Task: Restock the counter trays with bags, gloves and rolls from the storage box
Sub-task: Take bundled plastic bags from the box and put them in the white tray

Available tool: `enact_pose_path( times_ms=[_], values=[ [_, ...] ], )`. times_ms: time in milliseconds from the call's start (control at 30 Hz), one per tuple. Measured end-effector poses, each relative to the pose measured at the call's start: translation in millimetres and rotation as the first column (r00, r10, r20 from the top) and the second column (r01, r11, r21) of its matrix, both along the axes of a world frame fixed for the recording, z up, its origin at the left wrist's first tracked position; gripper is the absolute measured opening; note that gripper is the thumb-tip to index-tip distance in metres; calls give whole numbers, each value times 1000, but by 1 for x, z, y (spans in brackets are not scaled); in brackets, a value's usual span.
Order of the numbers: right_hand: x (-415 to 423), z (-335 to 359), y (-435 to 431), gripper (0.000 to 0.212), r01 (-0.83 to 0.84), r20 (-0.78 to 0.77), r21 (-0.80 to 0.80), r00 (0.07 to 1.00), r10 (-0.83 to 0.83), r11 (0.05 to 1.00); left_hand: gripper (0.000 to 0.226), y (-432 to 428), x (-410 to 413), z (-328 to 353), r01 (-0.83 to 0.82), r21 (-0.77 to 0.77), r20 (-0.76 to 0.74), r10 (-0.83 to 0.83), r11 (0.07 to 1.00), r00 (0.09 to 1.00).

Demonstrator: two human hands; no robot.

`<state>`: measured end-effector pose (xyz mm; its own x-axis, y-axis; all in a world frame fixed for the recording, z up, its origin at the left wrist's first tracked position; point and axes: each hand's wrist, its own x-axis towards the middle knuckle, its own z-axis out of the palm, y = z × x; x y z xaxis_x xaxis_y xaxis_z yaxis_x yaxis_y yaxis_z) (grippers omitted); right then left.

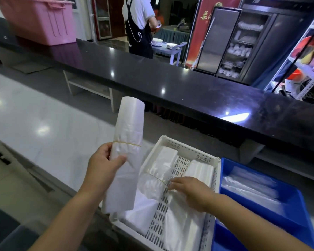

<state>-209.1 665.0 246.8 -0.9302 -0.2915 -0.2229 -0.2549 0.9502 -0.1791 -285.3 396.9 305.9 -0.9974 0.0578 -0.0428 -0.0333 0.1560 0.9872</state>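
My left hand [103,165] grips a long roll of clear plastic bags [129,134] bound by a yellow rubber band, held upright just left of the white perforated tray [181,147]. Inside that tray lie two more bundles of bags, one on the left [161,165] with its own rubber band and one on the right [198,171]. My right hand [190,191] rests flat on the bags in the tray, fingers spread, holding nothing. A blue tray [295,212] to the right holds clear flat bags [250,187].
A pink storage box [38,20] stands on the black raised counter [152,75] at far left. A person in a dark apron [140,24] stands beyond the counter near stacked plates. A glass-door cabinet [243,44] and metal shelving [304,66] are at right.
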Motion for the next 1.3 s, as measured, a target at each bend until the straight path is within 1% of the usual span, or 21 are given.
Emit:
enact_pose_path(
  times_ms=[67, 167, 267, 367, 467, 533, 600, 700, 800, 833, 867, 900, 967, 1000, 1033, 1067, 1167, 1233, 1267, 1300],
  values=[
    [-5, -2, 6, 41, -78, -20, 53, 997, 79, 996, 21, 1, 4, -3, -4, -28, 19, 5, 1000, 1000],
    [-7, 1, 13, 34, -141, -61, 143, 987, 151, 980, 21, 6, 10, -7, 5, -45, 18, -4, 999, 1000],
    [-7, 5, 18, 32, -181, -56, 219, 979, 198, 959, 21, 15, 13, -7, 33, -77, 9, -32, 997, 999],
    [-7, 11, 23, 27, -163, -56, 270, 981, 185, 949, 22, 34, 15, -9, 123, -139, 22, -121, 983, 992],
    [-1, 15, 28, 22, -162, -90, 344, 975, 205, 925, 31, 64, 21, -22, 227, -282, 32, -227, 932, 973],
    [6, 19, 32, 17, -132, -126, 308, 976, 178, 942, 41, 83, 29, -39, 282, -430, 51, -289, 858, 956],
    [15, 24, 35, 13, -95, -184, 279, 971, 150, 956, 45, 98, 38, -58, 310, -508, 84, -312, 803, 946],
    [27, 29, 37, 19, -61, -230, 280, 965, 128, 958, 48, 116, 47, -77, 356, -493, 122, -342, 794, 932],
    [34, 29, 41, 22, -35, -238, 280, 966, 105, 959, 50, 126, 52, -88, 365, -481, 80, -374, 798, 924],
    [34, 30, 42, 21, -25, -239, 287, 966, 97, 957, 50, 127, 54, -91, 351, -507, 48, -380, 788, 924],
    [35, 31, 43, 20, -20, -248, 291, 964, 95, 956, 49, 128, 55, -93, 328, -564, 14, -388, 758, 921],
    [35, 30, 45, 20, -21, -245, 282, 965, 93, 959, 47, 128, 56, -95, 297, -646, -17, -402, 703, 915],
    [33, 27, 47, 20, -27, -209, 256, 974, 83, 966, 42, 129, 57, -95, 229, -808, -57, -460, 542, 886],
    [32, 28, 46, 20, -36, -204, 259, 975, 91, 965, 38, 128, 57, -94, 216, -848, -59, -491, 484, 869],
    [31, 28, 45, 18, -48, -211, 268, 972, 107, 962, 36, 127, 57, -93, 225, -864, -50, -522, 450, 851],
    [30, 28, 45, 18, -59, -224, 271, 967, 123, 961, 34, 125, 56, -92, 257, -863, -29, -550, 435, 835],
    [27, 25, 44, 19, -79, -226, 265, 964, 141, 961, 31, 114, 52, -87, 406, -793, 66, -599, 454, 798],
    [21, 21, 46, 13, -106, -210, 254, 964, 162, 961, 24, 112, 53, -78, 424, -757, 64, -589, 497, 806],
    [18, 18, 47, 12, -113, -207, 250, 964, 167, 962, 24, 114, 57, -73, 423, -736, 57, -574, 529, 817],
    [16, 16, 47, 14, -121, -209, 257, 962, 178, 959, 31, 118, 62, -68, 439, -700, 63, -563, 564, 824]
  ],
)
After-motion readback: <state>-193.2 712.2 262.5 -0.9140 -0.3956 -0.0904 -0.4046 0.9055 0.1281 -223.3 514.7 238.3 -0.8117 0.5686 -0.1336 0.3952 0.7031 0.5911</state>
